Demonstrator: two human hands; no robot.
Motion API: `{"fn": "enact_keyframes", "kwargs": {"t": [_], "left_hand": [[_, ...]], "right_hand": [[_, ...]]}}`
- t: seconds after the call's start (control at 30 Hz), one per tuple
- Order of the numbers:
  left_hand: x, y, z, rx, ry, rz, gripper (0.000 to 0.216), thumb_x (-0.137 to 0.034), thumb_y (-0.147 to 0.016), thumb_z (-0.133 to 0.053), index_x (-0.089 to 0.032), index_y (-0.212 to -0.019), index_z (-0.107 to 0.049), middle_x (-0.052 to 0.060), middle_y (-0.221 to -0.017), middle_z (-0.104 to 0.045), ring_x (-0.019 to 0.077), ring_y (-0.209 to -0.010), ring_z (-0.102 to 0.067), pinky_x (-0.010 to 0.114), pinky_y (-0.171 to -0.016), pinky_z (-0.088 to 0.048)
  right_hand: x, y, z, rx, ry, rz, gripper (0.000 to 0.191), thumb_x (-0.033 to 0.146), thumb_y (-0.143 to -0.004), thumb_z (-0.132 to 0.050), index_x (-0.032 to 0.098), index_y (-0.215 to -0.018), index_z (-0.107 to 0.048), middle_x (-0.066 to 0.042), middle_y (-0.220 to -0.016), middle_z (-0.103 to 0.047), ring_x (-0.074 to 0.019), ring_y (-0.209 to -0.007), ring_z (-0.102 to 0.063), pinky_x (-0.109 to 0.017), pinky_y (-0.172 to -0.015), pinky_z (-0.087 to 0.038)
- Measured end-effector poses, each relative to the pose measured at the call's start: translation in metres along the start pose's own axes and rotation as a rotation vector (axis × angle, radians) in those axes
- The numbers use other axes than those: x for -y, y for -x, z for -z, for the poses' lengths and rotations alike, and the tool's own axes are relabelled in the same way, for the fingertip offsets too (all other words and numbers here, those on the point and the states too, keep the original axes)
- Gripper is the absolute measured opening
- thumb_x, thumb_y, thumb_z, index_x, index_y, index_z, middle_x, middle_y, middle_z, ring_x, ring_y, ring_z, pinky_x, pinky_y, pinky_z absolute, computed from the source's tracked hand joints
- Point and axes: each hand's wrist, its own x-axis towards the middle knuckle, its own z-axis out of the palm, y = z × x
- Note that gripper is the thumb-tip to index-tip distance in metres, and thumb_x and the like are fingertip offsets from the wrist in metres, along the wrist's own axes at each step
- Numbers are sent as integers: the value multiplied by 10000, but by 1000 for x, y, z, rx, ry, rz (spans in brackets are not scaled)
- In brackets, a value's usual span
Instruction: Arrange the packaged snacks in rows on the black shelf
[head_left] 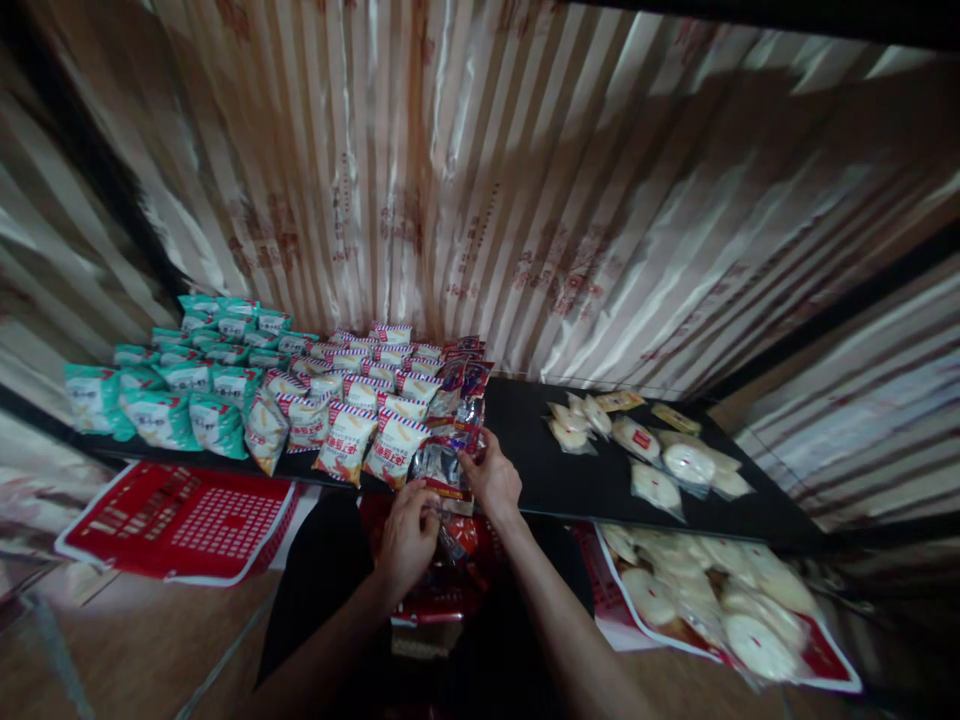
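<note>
A dark, shiny snack packet (441,466) stands at the front edge of the black shelf, between my two hands. My left hand (409,530) is closed at its lower left corner, and my right hand (491,475) pinches its right side. Behind it runs a row of similar dark red packets (469,380). Just to the left, white snack bags (394,445) with striped tops stand in rows. More packets in dark and red wrappers (459,535) lie below, between my knees, partly hidden by my hands.
Green snack bags (161,418) fill the left of the black shelf (517,420). Flat bags of pale round pieces (688,464) lie on its right. Beneath are a red basket (187,520) on the left and another red basket (832,665) of similar pale bags. A corrugated wall (420,180) rises behind.
</note>
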Motion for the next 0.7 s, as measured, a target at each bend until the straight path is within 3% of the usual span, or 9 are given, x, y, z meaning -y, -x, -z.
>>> {"fn": "enact_keyframes", "kwargs": {"t": [0.2, 0.43, 0.6, 0.7], "left_hand": [[-5, 4, 3, 24, -60, -114, 303, -87, -761, -444, -168, -992, -623, 99, -1260, -541, 216, -1215, -466, 405, -1042, -388], [-12, 11, -1, 189, -156, -336, 441, -99, -757, -456, -195, -1176, -555, 73, -1403, -413, 257, -1351, -267, 472, -1083, -326], [-10, 13, -4, 160, -173, -349, 426, -89, -748, -455, -196, -1146, -561, 79, -1406, -403, 259, -1354, -258, 482, -1079, -327], [-10, 14, -4, 109, -160, -397, 440, -76, -728, -470, -214, -1137, -556, 68, -1397, -406, 248, -1348, -269, 468, -1077, -335]], "right_hand": [[-1, -4, -4, -8, -69, 39, 528, 353, -811, -525, 179, -1296, -410, -45, -796, -686, -205, -751, -649, -265, -640, -427], [-6, -6, -9, -79, -197, 127, 537, 308, -801, -508, 137, -1299, -402, -63, -801, -676, -204, -723, -639, -285, -664, -464], [-17, 2, -8, -198, -302, 263, 504, 334, -802, -484, 118, -1256, -453, -114, -950, -643, -210, -813, -615, -340, -748, -483], [-22, 15, -5, -246, -391, 247, 467, 369, -811, -472, 118, -1203, -507, -120, -974, -619, -200, -794, -598, -353, -756, -481]]}}
